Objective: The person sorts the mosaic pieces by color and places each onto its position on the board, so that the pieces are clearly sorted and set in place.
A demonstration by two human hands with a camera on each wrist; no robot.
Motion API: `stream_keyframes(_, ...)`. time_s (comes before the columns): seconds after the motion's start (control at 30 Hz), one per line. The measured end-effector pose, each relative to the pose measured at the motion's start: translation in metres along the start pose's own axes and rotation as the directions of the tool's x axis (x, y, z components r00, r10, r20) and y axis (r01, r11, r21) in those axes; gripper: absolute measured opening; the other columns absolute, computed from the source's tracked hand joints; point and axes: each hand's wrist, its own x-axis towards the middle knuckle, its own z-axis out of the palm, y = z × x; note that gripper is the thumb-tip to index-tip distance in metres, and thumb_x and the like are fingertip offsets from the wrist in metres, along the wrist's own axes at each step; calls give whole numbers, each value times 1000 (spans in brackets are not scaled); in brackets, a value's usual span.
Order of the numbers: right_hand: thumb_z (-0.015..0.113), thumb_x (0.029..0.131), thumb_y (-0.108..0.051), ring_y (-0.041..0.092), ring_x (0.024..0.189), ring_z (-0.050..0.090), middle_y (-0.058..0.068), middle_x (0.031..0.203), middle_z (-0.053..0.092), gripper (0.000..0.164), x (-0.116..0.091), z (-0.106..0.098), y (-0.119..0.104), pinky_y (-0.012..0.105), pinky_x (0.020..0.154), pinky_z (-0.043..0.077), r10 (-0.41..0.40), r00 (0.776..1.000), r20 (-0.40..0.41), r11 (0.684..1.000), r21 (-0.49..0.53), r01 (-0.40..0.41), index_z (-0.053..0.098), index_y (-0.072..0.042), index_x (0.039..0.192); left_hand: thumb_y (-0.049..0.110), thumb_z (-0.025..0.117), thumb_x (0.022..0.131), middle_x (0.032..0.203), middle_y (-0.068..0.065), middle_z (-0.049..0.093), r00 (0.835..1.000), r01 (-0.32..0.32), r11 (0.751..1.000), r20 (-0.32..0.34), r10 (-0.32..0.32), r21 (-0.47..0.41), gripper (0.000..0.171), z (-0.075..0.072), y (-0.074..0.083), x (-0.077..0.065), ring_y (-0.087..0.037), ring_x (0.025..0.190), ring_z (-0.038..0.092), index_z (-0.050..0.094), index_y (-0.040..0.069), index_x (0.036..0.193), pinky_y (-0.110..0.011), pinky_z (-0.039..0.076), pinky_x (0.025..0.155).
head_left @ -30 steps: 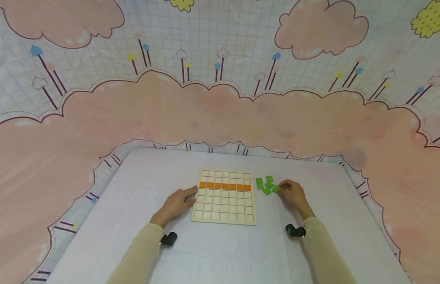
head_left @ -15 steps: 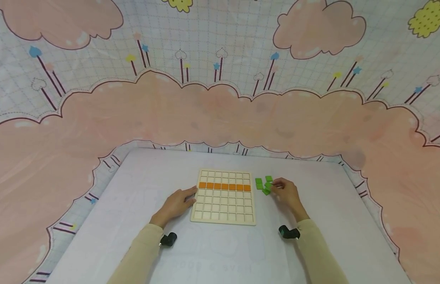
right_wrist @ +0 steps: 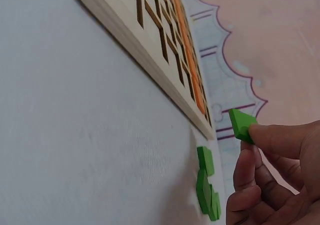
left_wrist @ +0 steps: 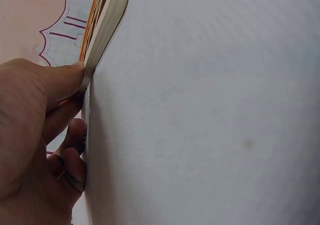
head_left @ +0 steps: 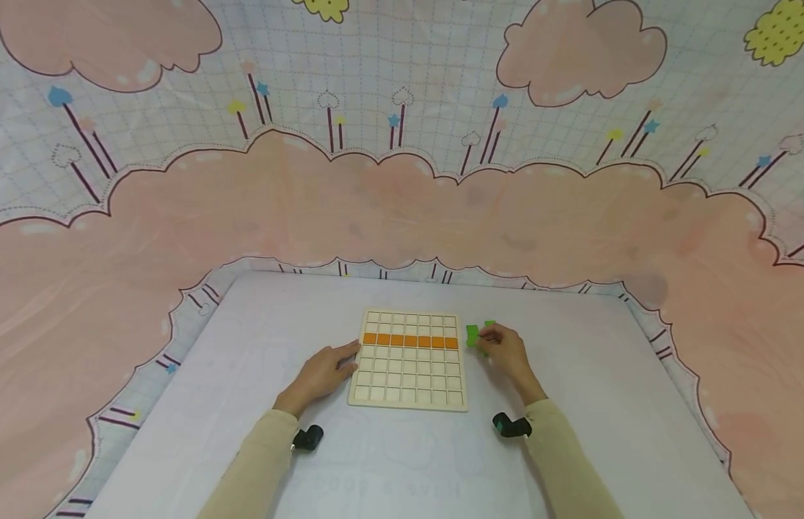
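A pale wooden grid board (head_left: 409, 362) lies flat on the white table, with a row of orange square tiles (head_left: 411, 341) across its upper part. My left hand (head_left: 320, 373) rests at the board's left edge; in the left wrist view its thumb touches the wooden side (left_wrist: 107, 25). To the right of the board, my right hand (head_left: 510, 355) pinches a green square tile (right_wrist: 242, 124) between thumb and fingers, raised above the table. Several other green tiles (right_wrist: 204, 190) lie under and beside that hand, partly hidden by it in the head view.
The white tabletop (head_left: 402, 461) extends around the board on all sides. Behind it hangs a patterned cloth (head_left: 376, 209) with pink clouds. A small dark wrist camera (head_left: 512, 425) sticks out from the right sleeve, another (head_left: 308, 437) from the left.
My right hand has moved left toward the board, picking up a green tile from the right end of the group and carrying it over the others. My left hand has stayed in place.
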Motion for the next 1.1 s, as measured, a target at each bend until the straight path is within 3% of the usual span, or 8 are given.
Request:
stream_keyframes(0.37,73,87,-13,21,88,65,12,100,71,17,-1,22,-14,26,75,51,0,999,42,1000,27,-1,71,-5,103,27,60,98,152,2,47,1000,-12,1000,0,12,-9,50,0,-1,0,-36,134,49,49,17,145,-55,40,110)
stream_keyframes(0.7,72,87,-9,18,81,60,9,93,68,13,-2,42,-24,22,67,48,-12,997,73,999,45,9,71,-6,100,28,61,97,153,4,46,1000,-8,1000,10,8,-9,50,0,-1,0,-35,135,49,49,18,145,-54,40,110)
stream_keyframes(1.1,72,87,-8,17,84,65,7,94,72,10,-8,61,-39,31,77,55,-67,994,85,996,60,62,72,-8,97,28,60,98,153,4,45,1000,-11,1000,12,12,-11,50,0,0,0,-36,138,46,48,17,146,-55,37,113)
